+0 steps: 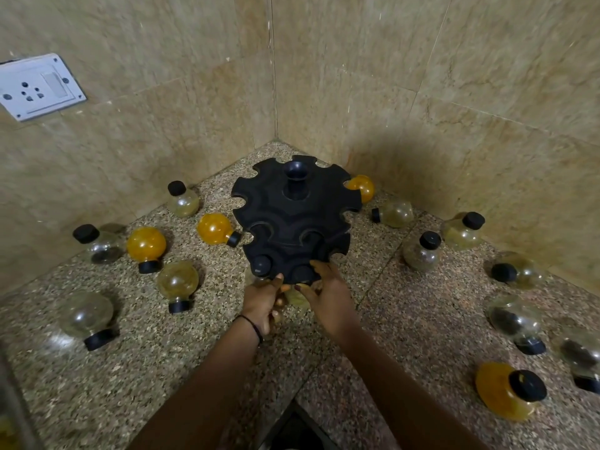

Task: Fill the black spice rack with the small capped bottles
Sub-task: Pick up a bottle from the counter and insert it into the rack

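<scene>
The black spice rack (293, 219) stands in the counter corner, with two notched tiers and a centre post. Two black caps (261, 264) (303, 274) sit in its near lower slots. My left hand (264, 298) curls around the bottle under the left cap, whose glass is mostly hidden. My right hand (328, 293) grips a pale bottle (294, 298) under the right cap, fingertips touching the rack's rim. Loose round bottles with black caps lie around: orange ones (146, 243) (215, 228) (501, 389), pale ones (182, 199) (394, 212).
The speckled granite counter (162, 368) meets beige tiled walls on the left and right. A white wall socket (39, 86) is at the upper left. Several more bottles lie on the left (86, 315) and right (422, 251) sides. A dark opening (292, 430) shows at the counter's front edge.
</scene>
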